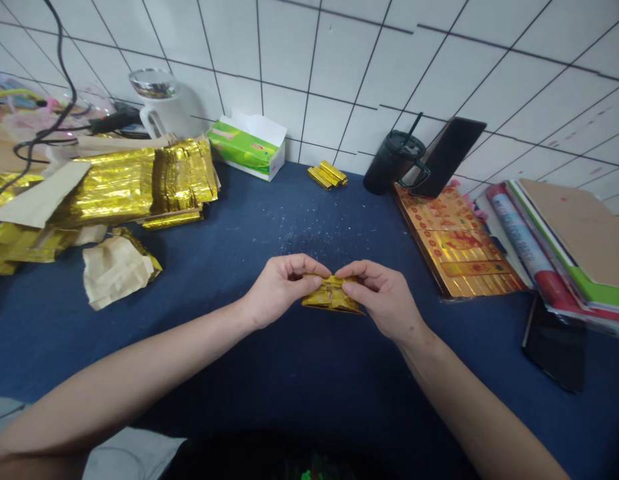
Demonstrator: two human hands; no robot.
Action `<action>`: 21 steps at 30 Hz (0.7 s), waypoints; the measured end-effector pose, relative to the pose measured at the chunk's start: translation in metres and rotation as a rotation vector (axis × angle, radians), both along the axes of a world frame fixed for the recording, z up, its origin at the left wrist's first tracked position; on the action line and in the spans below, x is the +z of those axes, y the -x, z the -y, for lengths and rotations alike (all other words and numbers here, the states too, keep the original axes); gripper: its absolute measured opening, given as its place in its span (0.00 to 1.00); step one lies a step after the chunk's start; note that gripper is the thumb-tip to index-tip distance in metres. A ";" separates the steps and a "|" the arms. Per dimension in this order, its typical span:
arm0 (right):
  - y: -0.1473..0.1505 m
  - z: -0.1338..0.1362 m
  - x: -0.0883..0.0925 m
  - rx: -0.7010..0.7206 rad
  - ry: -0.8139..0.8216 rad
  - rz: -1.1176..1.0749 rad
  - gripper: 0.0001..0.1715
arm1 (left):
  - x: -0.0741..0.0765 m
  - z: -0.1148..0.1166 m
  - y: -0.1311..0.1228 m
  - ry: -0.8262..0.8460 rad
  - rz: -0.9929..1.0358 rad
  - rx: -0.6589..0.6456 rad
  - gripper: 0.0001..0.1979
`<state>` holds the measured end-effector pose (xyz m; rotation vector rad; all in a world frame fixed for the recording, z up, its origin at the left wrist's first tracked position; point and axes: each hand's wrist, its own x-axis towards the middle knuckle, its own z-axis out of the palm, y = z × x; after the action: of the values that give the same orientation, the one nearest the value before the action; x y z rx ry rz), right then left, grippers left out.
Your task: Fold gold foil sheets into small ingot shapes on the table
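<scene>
Between my hands, just above the dark blue table, is a small folded piece of gold foil paper point(333, 297) with creases across it. My left hand point(284, 287) pinches its upper left edge between thumb and fingers. At the upper right edge, the thumb and fingers of my right hand point(377, 293) pinch it too. Both thumbs lie on the near face, and the fingertips behind are partly hidden. Farther back by the wall lie several small gold foil rolls point(327, 175).
Stacked gold foil paper point(119, 187) and a crumpled sheet point(114, 267) lie left. Along the wall stand a white mug point(164, 113), a green tissue box point(247, 148) and a black cup point(389, 163). A red-gold packet point(459, 243), books point(579, 233) and a phone point(554, 350) are right.
</scene>
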<state>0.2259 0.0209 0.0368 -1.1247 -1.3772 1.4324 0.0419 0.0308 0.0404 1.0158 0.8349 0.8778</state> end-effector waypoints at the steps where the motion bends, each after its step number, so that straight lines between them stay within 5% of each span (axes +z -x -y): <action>1: 0.000 0.000 -0.001 -0.014 0.011 0.007 0.09 | -0.001 0.000 0.000 -0.026 -0.030 0.007 0.06; 14: -0.001 -0.001 0.001 0.005 0.061 0.018 0.06 | -0.002 0.003 0.000 -0.228 -0.219 -0.009 0.09; 21: 0.002 -0.001 0.010 -0.009 0.051 0.140 0.09 | 0.000 0.000 0.000 -0.173 -0.245 -0.017 0.06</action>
<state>0.2239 0.0217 0.0466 -1.2834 -1.4372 1.4121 0.0417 0.0305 0.0408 1.2991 0.9654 0.8322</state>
